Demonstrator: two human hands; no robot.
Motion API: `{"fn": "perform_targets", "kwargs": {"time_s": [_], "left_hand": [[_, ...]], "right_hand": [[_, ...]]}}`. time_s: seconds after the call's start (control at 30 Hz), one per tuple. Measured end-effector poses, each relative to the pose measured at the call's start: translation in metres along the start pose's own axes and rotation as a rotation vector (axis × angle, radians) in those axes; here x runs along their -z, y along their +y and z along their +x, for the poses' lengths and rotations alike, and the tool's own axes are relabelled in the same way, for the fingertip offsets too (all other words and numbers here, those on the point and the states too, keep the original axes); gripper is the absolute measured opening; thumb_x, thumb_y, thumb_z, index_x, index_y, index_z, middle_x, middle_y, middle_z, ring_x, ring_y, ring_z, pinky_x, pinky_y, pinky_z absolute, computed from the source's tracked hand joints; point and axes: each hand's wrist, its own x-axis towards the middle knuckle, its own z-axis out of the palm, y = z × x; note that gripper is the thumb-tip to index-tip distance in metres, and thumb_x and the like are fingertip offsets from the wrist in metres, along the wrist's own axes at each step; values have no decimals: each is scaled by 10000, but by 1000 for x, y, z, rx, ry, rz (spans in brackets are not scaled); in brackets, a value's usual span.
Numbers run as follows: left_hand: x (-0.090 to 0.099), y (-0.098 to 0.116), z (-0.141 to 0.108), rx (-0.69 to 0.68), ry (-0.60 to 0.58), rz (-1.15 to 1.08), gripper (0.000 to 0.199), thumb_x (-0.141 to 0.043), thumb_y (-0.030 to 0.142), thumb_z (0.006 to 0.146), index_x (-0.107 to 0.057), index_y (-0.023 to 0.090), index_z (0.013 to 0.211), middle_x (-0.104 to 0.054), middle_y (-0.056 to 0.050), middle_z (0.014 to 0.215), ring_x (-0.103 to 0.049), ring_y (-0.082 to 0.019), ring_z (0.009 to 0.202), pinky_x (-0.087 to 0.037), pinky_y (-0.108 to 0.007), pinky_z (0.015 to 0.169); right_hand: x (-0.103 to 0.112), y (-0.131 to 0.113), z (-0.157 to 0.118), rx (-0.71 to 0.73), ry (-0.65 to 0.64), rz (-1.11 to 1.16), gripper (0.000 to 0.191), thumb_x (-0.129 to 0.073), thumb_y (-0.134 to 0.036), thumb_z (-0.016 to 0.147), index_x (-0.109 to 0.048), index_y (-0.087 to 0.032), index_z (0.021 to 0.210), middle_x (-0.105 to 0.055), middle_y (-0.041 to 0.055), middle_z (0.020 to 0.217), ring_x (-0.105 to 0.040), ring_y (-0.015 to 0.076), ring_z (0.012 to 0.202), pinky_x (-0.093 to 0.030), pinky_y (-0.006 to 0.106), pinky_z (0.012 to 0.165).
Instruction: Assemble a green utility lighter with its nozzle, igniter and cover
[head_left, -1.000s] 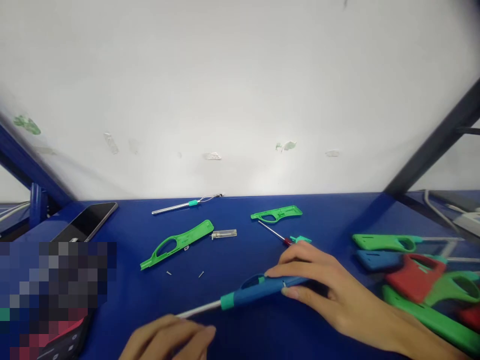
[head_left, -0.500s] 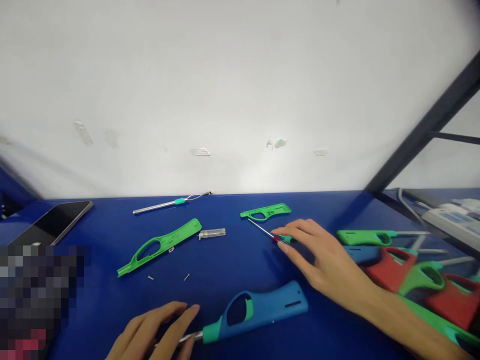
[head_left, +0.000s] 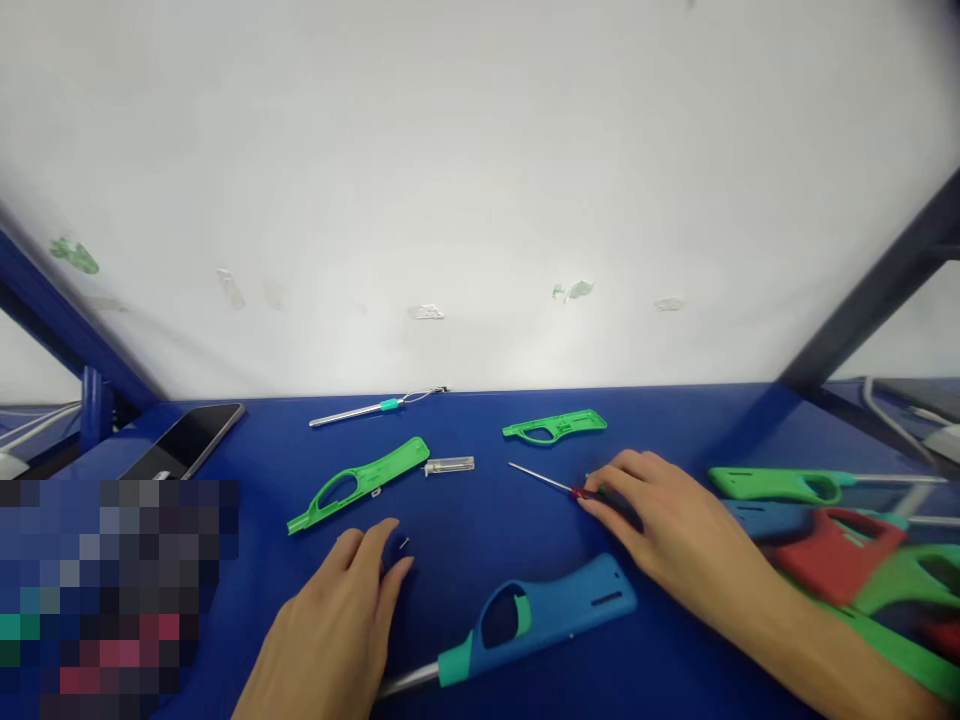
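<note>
In the head view, the person's right hand (head_left: 664, 515) has thumb and fingertips closed on the red handle of a screwdriver (head_left: 540, 477), whose thin shaft lies low over the blue table (head_left: 480, 530) and points up and to the left. The left hand (head_left: 330, 610) has its thumb and forefinger parted, with a small screw (head_left: 405, 543) just beside the tips; whether they touch it cannot be told. Between the hands, nearest the person, a blue lighter (head_left: 562, 605) lies on its side, its teal collar toward the left and its metal tube passing beside the left hand. Farther back lie one green shell half (head_left: 394, 468), a clear fuel tank (head_left: 451, 465) close to its right end, and a second green shell half (head_left: 577, 427) beyond the screwdriver's tip. A metal tube with wires (head_left: 349, 413) rests near the white wall (head_left: 480, 200). A phone (head_left: 196, 435) lies at the left, and green, blue and red lighters (head_left: 840, 545) are heaped at the right, beside the right forearm.
</note>
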Motion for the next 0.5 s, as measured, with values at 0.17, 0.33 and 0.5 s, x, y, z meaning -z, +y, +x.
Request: {"fn": "perform_targets", "kwargs": {"time_s": [0.17, 0.33, 0.5], "left_hand": [[7, 18, 11, 42, -106, 6, 547, -155, 308, 1053, -682, 182, 1134, -709, -143, 1093, -788, -350, 937, -609, -529, 840], [17, 16, 14, 26, -89, -34, 508, -165, 306, 1012, -662, 217, 956, -695, -112, 946, -794, -307, 899, -615, -459, 836], [14, 2, 2, -9, 53, -133, 412, -311, 505, 1026, -661, 292, 975, -756, -19, 920, -788, -196, 736, -593, -261, 608]], "right_hand": [[5, -12, -2, -33, 56, 123, 178, -549, -383, 1106, -687, -274, 1076, -768, 41, 1074, -730, 295, 955, -551, 461, 859], [19, -35, -1, -59, 101, 300, 97, -624, -371, 1084, -705, -320, 1101, -769, -38, 965, -722, 179, 803, -556, 304, 726], [42, -46, 2, -122, 204, 488, 184, -696, -416, 1041, -743, -287, 919, -732, -34, 805, -681, 141, 682, -535, 235, 598]]}}
